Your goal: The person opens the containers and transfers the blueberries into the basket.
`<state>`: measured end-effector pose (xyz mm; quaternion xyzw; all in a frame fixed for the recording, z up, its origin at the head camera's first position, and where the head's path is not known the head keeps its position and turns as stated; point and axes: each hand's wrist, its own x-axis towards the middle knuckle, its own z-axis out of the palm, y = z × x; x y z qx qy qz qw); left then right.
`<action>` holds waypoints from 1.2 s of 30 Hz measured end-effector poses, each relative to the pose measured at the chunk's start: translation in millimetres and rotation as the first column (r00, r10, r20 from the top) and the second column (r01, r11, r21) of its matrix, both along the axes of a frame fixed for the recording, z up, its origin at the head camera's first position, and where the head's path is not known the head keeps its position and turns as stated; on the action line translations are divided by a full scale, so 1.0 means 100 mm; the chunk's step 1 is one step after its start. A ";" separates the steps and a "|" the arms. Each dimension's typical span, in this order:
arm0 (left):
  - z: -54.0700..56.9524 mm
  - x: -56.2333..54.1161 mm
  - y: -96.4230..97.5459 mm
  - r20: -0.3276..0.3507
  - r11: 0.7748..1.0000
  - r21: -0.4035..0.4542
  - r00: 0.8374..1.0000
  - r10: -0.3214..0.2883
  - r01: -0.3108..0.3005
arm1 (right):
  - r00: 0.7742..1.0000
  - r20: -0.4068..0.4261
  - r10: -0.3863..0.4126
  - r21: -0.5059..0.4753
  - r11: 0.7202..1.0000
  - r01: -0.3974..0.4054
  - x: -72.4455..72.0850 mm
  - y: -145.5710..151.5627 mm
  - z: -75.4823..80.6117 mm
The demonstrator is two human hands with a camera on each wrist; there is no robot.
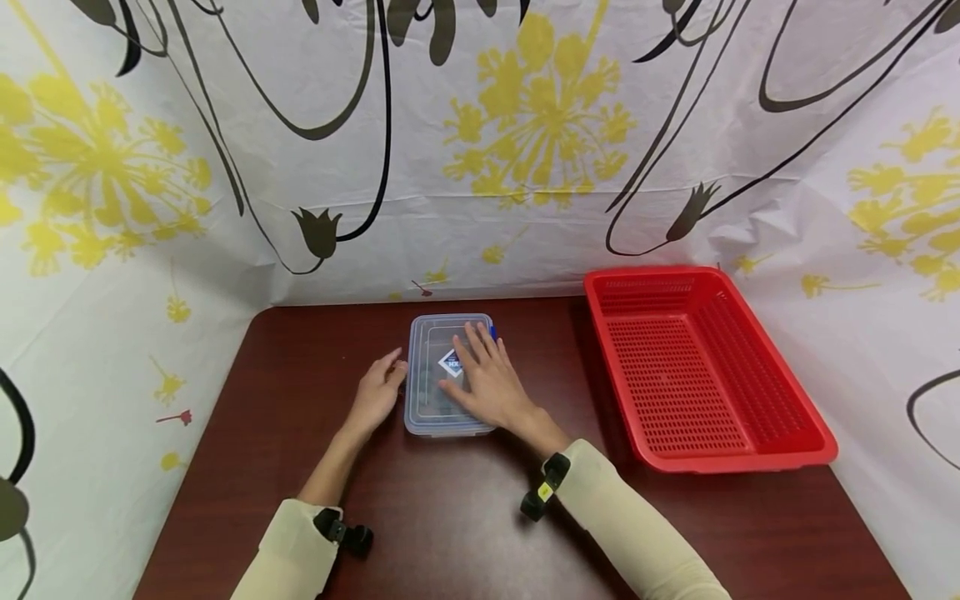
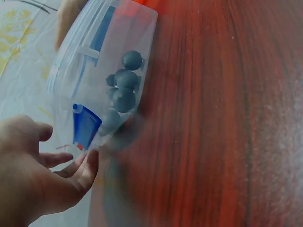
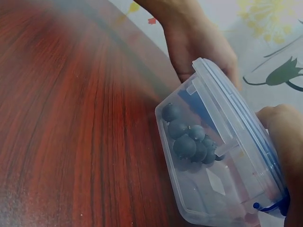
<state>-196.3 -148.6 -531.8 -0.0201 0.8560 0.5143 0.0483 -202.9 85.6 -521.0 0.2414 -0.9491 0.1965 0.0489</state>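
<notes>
A clear plastic food container (image 1: 427,417) with a lidded top and a blue-and-white label lies on the table. Several dark round fruits like grapes or blueberries (image 2: 125,80) show through its wall. My right hand (image 1: 487,379) rests flat on the lid with fingers spread, toward its right side. Beside the left wall is my left hand (image 1: 378,392), its fingers loosely bent and holding nothing. In the left wrist view, its fingertips are right at the lower end of a blue latch (image 2: 85,126), which stands out from the wall.
A red perforated plastic basket (image 1: 678,383) stands on the right of the dark wooden table (image 1: 450,517). Behind the table and at both sides hangs a white curtain (image 1: 450,242) with a flower print. Each wrist wears a black strap with a small camera.
</notes>
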 end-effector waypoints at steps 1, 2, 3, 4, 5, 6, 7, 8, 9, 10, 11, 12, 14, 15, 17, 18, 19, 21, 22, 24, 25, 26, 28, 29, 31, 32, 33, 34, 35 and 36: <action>0.02 0.00 0.00 -0.020 1.000 -0.023 1.000 -0.018 0.017 | 1.000 -0.004 0.001 -0.012 1.000 -0.001 0.00 0.00 0.00; 0.04 0.00 0.01 -0.041 0.998 -0.050 0.998 -0.042 0.040 | 1.000 -0.010 0.002 -0.020 1.000 -0.002 0.00 0.01 0.00; 0.06 0.00 0.01 -0.062 0.995 -0.075 0.996 -0.069 0.065 | 1.000 -0.017 0.002 -0.033 0.999 -0.003 0.00 0.01 0.00; 0.08 0.01 0.01 -0.083 0.992 -0.092 0.992 -0.097 0.089 | 1.000 -0.024 0.003 -0.046 0.999 -0.004 0.00 0.02 -0.01; 0.10 0.01 0.02 -0.100 0.988 -0.111 0.987 -0.122 0.111 | 1.000 -0.031 0.004 -0.062 0.998 -0.006 0.00 0.03 -0.01; 0.12 0.02 0.03 -0.120 0.982 -0.132 0.981 -0.150 0.134 | 0.999 -0.041 0.005 -0.078 0.997 -0.008 -0.01 0.03 -0.01; 0.15 0.02 0.04 -0.135 0.975 -0.159 0.975 -0.179 0.157 | 0.999 -0.051 0.002 -0.093 0.996 -0.007 -0.01 0.04 -0.01; 0.17 0.02 0.05 -0.153 0.966 -0.189 0.967 -0.206 0.176 | 0.998 -0.062 -0.006 -0.109 0.994 -0.001 -0.01 0.06 -0.01; 0.19 0.02 0.06 -0.174 0.957 -0.218 0.957 -0.230 0.191 | 0.997 -0.072 -0.017 -0.132 0.991 0.007 -0.02 0.07 0.00; 0.21 0.02 0.07 -0.198 0.947 -0.252 0.947 -0.253 0.200 | 0.996 -0.078 -0.031 -0.156 0.988 0.018 -0.02 0.08 0.00; 0.23 0.02 0.09 -0.217 0.935 -0.286 0.936 -0.276 0.209 | 0.996 -0.082 -0.047 -0.180 0.983 0.031 -0.02 0.10 0.01; 0.24 0.01 0.10 -0.236 0.921 -0.323 0.924 -0.300 0.216 | 0.995 -0.079 -0.066 -0.208 0.977 0.049 -0.02 0.12 0.02; 0.26 0.01 0.13 -0.267 0.887 -0.408 0.900 -0.344 0.217 | 0.992 -0.061 -0.114 -0.259 0.961 0.094 -0.03 0.16 0.02; 0.27 0.01 0.14 -0.278 0.869 -0.445 0.889 -0.364 0.216 | 0.989 -0.044 -0.138 -0.286 0.951 0.120 -0.02 0.18 0.02; 0.28 0.01 0.17 -0.286 0.832 -0.509 0.869 -0.403 0.219 | 0.983 -0.002 -0.186 -0.325 0.929 0.175 -0.02 0.22 0.00; 0.29 0.01 0.19 -0.284 0.814 -0.537 0.862 -0.420 0.220 | 0.978 0.022 -0.206 -0.344 0.917 0.201 -0.01 0.24 -0.01; 0.29 0.01 0.21 -0.284 0.799 -0.559 0.854 -0.436 0.222 | 0.973 0.043 -0.225 -0.359 0.906 0.225 -0.01 0.26 -0.03; 0.29 0.00 0.26 -0.277 0.775 -0.589 0.844 -0.460 0.229 | 0.965 0.080 -0.248 -0.391 0.883 0.259 0.01 0.29 -0.06; 0.30 0.00 0.29 -0.270 0.765 -0.600 0.841 -0.469 0.234 | 0.962 0.092 -0.257 -0.404 0.873 0.272 0.01 0.30 -0.08; 0.30 -0.01 0.35 -0.253 0.747 -0.620 0.840 -0.480 0.239 | 0.956 0.112 -0.270 -0.426 0.857 0.291 0.02 0.32 -0.11; 0.30 -0.02 0.38 -0.250 0.740 -0.629 0.838 -0.485 0.240 | 0.955 0.114 -0.275 -0.434 0.851 0.297 0.02 0.32 -0.13; 0.30 -0.02 0.40 -0.244 0.732 -0.637 0.838 -0.488 0.241 | 0.952 0.120 -0.280 -0.442 0.844 0.304 0.03 0.33 -0.14; 0.29 -0.01 0.43 -0.232 0.717 -0.652 0.836 -0.497 0.246 | 0.948 0.133 -0.289 -0.458 0.830 0.317 0.03 0.32 -0.17; 0.28 -0.01 0.44 -0.226 0.709 -0.661 0.835 -0.501 0.246 | 0.946 0.142 -0.290 -0.466 0.824 0.322 0.02 0.32 -0.18; 0.26 -0.01 0.46 -0.221 0.697 -0.672 0.831 -0.511 0.250 | 0.945 0.158 -0.285 -0.486 0.811 0.326 0.02 0.32 -0.20; 0.25 -0.01 0.47 -0.213 0.690 -0.679 0.831 -0.513 0.252 | 0.945 0.170 -0.279 -0.497 0.803 0.327 0.02 0.32 -0.21; 0.25 -0.01 0.48 -0.205 0.681 -0.687 0.831 -0.516 0.254 | 0.946 0.176 -0.273 -0.507 0.799 0.325 0.02 0.31 -0.21; 0.24 -0.01 0.49 -0.196 0.670 -0.697 0.832 -0.519 0.254 | 0.946 0.181 -0.268 -0.513 0.795 0.323 0.01 0.31 -0.22; 0.23 -0.01 0.50 -0.190 0.660 -0.707 0.831 -0.522 0.253 | 0.947 0.189 -0.260 -0.518 0.793 0.321 0.01 0.31 -0.22; 0.22 -0.01 0.51 -0.185 0.653 -0.714 0.831 -0.524 0.253 | 0.948 0.194 -0.252 -0.522 0.792 0.317 0.01 0.31 -0.22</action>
